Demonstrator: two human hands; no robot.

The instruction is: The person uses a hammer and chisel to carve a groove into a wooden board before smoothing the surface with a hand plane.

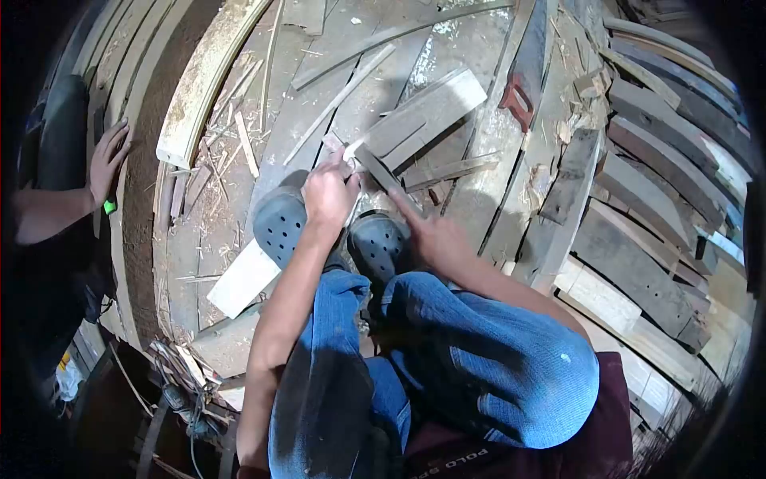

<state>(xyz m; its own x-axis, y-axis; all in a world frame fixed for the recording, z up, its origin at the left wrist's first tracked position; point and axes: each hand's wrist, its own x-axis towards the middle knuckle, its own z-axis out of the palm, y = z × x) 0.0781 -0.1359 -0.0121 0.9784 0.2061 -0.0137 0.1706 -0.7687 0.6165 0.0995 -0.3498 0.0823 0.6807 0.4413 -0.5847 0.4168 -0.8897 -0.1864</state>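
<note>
While near board (435,108) — blade (375,168) in right hand (439,243).

Flat-bladed tool (377,170) and small wood piece (333,142) at the near end of a long wooden block (423,120).
The block is pale and straight-edged, lying diagonally with a broad face up; the tool, dark and narrow, gripped by its handle in the right hand (439,243), slants with its tip beside the block's near end; the wood piece, light and partly hidden by the left hand (329,191) pinching it, sits just left of that end.
</note>
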